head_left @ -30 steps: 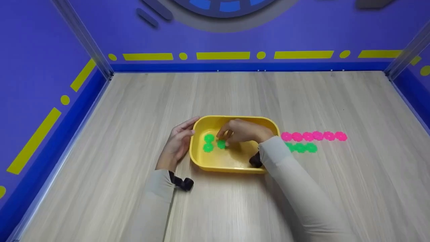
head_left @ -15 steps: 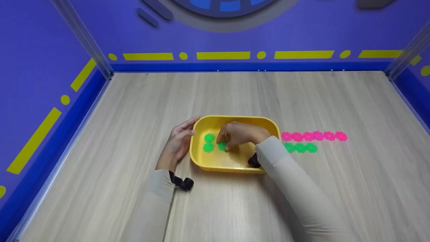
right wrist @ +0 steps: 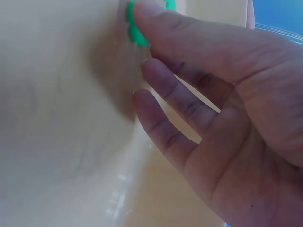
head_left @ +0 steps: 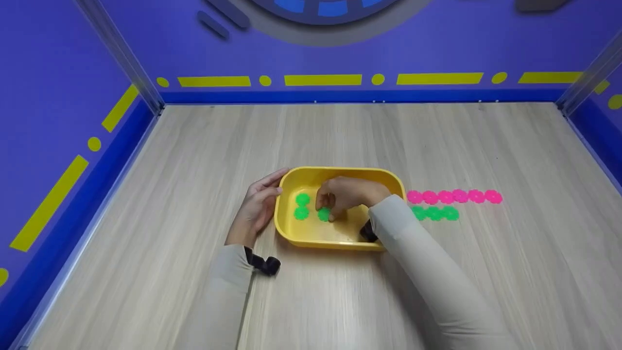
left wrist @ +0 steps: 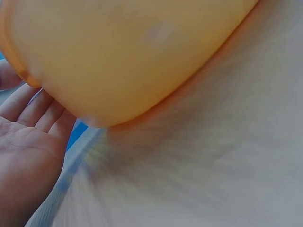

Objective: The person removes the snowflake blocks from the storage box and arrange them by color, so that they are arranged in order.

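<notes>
A yellow plastic basin stands on the table. My left hand rests against the left end of the basin, its fingers fairly straight along the outer wall and the thumb at the rim. Inside the basin, my right hand pinches a green flower-shaped piece between thumb and forefinger, low near the floor. In the right wrist view the thumb partly covers that green piece; the other fingers are loosely bent. Two more green pieces lie one behind the other at the basin's left.
Right of the basin, a row of pink flower-shaped pieces lies on the table. A shorter row of green pieces lies nearer, partly hidden by the right sleeve. Blue panels wall the table at the back and sides.
My right hand has shifted the green piece slightly right and toward me over the basin's floor. The left hand and the basin have stayed in place.
</notes>
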The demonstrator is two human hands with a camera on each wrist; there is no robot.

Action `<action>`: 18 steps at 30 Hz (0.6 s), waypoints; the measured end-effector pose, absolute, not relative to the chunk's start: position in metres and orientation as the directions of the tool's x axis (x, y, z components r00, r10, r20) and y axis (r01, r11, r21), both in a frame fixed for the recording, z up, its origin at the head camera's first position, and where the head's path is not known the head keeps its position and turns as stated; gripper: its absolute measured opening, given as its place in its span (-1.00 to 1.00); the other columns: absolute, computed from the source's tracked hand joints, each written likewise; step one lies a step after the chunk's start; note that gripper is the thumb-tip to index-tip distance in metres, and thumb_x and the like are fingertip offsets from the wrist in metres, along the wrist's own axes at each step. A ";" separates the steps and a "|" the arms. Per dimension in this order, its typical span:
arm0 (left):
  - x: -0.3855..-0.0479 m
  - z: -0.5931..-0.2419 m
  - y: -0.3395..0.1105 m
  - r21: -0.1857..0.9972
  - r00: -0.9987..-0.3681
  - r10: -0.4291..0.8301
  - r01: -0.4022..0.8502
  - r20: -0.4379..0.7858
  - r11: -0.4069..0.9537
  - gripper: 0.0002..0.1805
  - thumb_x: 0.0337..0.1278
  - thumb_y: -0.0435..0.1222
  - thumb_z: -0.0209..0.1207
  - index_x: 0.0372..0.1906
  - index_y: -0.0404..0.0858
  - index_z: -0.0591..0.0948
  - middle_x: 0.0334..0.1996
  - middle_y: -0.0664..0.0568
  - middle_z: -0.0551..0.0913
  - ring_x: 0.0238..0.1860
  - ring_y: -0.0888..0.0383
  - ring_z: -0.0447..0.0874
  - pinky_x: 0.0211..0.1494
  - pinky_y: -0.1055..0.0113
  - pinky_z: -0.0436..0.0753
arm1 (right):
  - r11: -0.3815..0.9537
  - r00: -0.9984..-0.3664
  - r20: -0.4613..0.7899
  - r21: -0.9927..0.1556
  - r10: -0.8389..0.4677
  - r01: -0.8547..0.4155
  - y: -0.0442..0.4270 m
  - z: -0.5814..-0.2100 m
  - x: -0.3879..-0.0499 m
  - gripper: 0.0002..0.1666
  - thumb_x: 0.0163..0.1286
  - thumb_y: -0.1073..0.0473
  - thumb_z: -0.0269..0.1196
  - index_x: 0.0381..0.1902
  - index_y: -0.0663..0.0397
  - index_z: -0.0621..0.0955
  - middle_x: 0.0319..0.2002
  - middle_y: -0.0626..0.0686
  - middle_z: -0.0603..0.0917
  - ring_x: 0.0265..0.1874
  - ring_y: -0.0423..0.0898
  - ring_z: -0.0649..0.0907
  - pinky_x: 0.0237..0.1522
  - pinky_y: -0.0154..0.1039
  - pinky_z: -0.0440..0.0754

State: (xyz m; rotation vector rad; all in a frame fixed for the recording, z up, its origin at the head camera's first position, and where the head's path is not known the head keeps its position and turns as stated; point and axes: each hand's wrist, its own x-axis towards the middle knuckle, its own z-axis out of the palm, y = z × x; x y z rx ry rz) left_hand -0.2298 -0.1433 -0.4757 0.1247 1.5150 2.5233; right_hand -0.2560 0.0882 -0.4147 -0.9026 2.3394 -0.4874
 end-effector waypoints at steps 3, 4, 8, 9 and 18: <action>-0.230 -0.476 -0.143 0.881 -0.977 0.210 -0.129 -0.035 -0.455 -0.37 0.04 -0.60 -0.01 0.33 -0.55 0.29 0.30 -0.20 0.43 0.24 0.11 0.46 0.25 0.37 0.49 | 0.729 -0.612 -0.414 -0.507 -0.674 -0.460 0.087 -0.414 -0.255 -0.74 0.12 0.24 0.42 -0.20 -0.01 0.66 -0.21 -0.05 0.62 -0.23 -0.14 0.53 -0.07 -0.28 0.57; -0.230 -0.475 -0.143 0.882 -0.977 0.208 -0.130 -0.037 -0.454 -0.37 0.04 -0.60 -0.01 0.33 -0.55 0.29 0.30 -0.20 0.43 0.24 0.12 0.45 0.25 0.37 0.49 | 0.738 -0.615 -0.424 -0.502 -0.664 -0.451 0.087 -0.413 -0.254 -0.75 0.12 0.24 0.42 -0.21 -0.02 0.66 -0.23 -0.05 0.62 -0.23 -0.14 0.52 -0.09 -0.29 0.56; -0.230 -0.475 -0.143 0.877 -0.978 0.206 -0.131 -0.038 -0.462 -0.37 0.04 -0.61 -0.02 0.33 -0.55 0.29 0.28 -0.18 0.45 0.23 0.12 0.46 0.24 0.38 0.49 | 0.760 -0.619 -0.454 -0.487 -0.641 -0.430 0.085 -0.410 -0.252 -0.76 0.11 0.27 0.42 -0.25 -0.02 0.63 -0.27 -0.06 0.58 -0.26 -0.13 0.49 -0.17 -0.32 0.52; -0.230 -0.475 -0.143 0.876 -0.978 0.205 -0.131 -0.037 -0.463 -0.37 0.04 -0.61 -0.02 0.33 -0.55 0.29 0.27 -0.18 0.45 0.23 0.12 0.46 0.24 0.38 0.49 | 0.765 -0.619 -0.460 -0.486 -0.636 -0.424 0.085 -0.410 -0.252 -0.75 0.10 0.28 0.42 -0.26 -0.02 0.63 -0.29 -0.06 0.57 -0.27 -0.13 0.49 -0.18 -0.33 0.51; -0.230 -0.475 -0.142 0.878 -0.980 0.196 -0.131 -0.044 -0.460 -0.36 0.03 -0.60 -0.01 0.33 -0.54 0.30 0.31 -0.22 0.42 0.27 0.11 0.42 0.28 0.38 0.45 | 0.777 -0.608 -0.493 -0.483 -0.622 -0.404 0.087 -0.409 -0.249 -0.73 0.09 0.40 0.37 -0.32 -0.03 0.58 -0.38 -0.08 0.50 -0.30 -0.13 0.44 -0.25 -0.32 0.43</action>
